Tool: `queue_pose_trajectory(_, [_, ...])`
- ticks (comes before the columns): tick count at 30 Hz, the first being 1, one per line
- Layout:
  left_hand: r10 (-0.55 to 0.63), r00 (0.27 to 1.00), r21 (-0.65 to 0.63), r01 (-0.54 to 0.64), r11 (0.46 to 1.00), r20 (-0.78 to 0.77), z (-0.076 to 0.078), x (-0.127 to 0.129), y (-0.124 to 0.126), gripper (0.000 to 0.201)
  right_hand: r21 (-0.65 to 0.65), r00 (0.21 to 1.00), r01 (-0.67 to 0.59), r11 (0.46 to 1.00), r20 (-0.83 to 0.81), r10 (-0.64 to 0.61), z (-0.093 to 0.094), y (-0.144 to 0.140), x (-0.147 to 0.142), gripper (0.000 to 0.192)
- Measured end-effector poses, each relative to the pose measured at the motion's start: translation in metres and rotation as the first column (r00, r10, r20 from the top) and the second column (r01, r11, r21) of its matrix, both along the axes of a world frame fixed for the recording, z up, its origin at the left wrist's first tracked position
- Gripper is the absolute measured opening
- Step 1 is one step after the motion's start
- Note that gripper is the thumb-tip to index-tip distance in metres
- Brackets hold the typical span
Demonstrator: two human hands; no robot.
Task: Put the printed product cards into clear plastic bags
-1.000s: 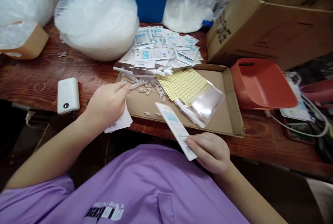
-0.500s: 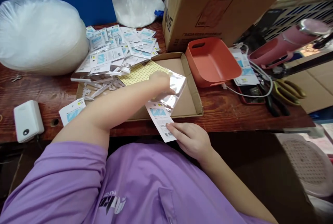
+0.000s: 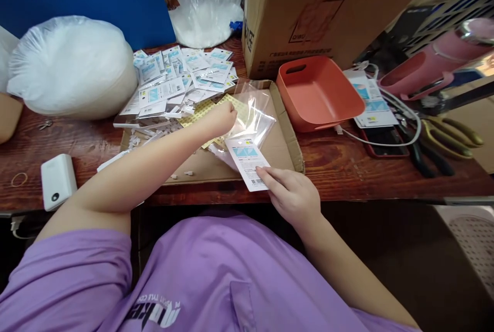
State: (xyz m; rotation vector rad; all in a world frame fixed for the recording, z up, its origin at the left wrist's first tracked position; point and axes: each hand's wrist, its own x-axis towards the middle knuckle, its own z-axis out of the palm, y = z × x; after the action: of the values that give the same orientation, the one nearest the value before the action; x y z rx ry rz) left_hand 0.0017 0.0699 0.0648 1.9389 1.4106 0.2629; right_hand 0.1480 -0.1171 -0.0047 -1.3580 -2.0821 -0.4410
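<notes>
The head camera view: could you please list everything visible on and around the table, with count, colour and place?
Printed card: one, white and blue, in right hand.
Clear bags: a few, transparent, on tray.
Sticker sheet: one, yellow, under left hand.
Cardboard tray: one, brown, table centre.
Packet pile: many, white and blue, behind tray.
Basket: one, orange-red, right of tray.
Cardboard box: one, brown, behind basket.
Power bank: one, white, left edge.
Scissors: one pair, yellow-handled, far right.
Left hand: on the sheet.
Right hand: pinching the card.
</notes>
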Motion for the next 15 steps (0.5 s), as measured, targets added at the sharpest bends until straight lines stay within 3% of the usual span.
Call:
queue_pose_trajectory(3, [0.184, 0.97, -0.238, -0.144, 0.961, 0.158, 0.001, -0.015, 0.0, 0.009, 0.068, 0.999, 0.027, 0.997, -0.039, -0.025, -0.005, 0.004, -0.003, 0.04])
queue_pose_trajectory(7, [0.346, 0.903, -0.484, -0.192, 0.854, 0.253, 0.003, -0.028, 0.002, 0.005, 0.131, 0.995, -0.047, 0.99, -0.083, 0.058, -0.01, 0.01, -0.005, 0.056])
queue_pose_trajectory(11, [0.496, 0.807, -0.609, -0.224, 0.76, 0.322, 0.006, -0.036, 0.003, 0.011, 0.183, 0.995, -0.046, 0.982, -0.082, 0.062, -0.013, 0.012, -0.005, 0.065])
queue_pose_trajectory(15, [0.538, 0.756, -0.637, -0.213, 0.741, 0.373, 0.009, -0.043, -0.002, 0.011, 0.202, 0.994, -0.072, 0.977, -0.071, 0.088, -0.012, 0.01, -0.007, 0.06])
